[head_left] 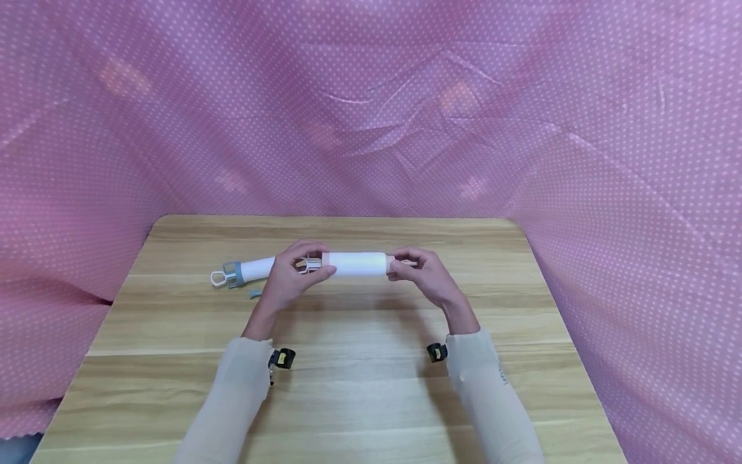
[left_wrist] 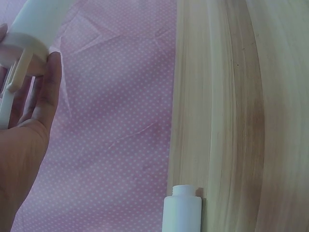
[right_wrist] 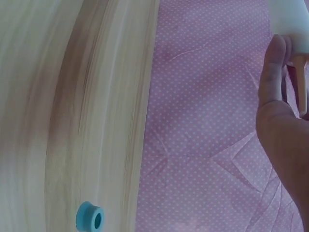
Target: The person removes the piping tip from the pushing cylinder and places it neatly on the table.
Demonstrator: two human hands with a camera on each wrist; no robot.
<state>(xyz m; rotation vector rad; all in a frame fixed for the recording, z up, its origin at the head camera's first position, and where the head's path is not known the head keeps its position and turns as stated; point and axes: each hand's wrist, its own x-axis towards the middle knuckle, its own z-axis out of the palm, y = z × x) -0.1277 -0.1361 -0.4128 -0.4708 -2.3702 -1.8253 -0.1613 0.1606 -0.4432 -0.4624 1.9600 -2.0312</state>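
Note:
Both hands hold up a white cylinder (head_left: 357,263) with pale pink collars, lying level between them above the table. At its left end my left hand (head_left: 294,270) grips the collar, fingers behind and thumb in front; a pale frame-like part (left_wrist: 20,72) sticks out past the palm. My right hand (head_left: 428,277) pinches the opposite end between thumb and fingers. A slim pale bar (right_wrist: 301,87) shows beside that palm in the right wrist view. Behind the left hand lies a second white bottle (head_left: 257,268), partly hidden, with a blue-grey collar (head_left: 234,274) and a white loop (head_left: 218,279).
The bottle's threaded neck (left_wrist: 184,190) shows in the left wrist view. A small blue-grey piece (head_left: 255,294) lies by the left forearm. A teal ring-shaped part (right_wrist: 90,217) is on the table in the right wrist view. Pink dotted cloth (head_left: 371,129) hangs around the wooden table (head_left: 359,386).

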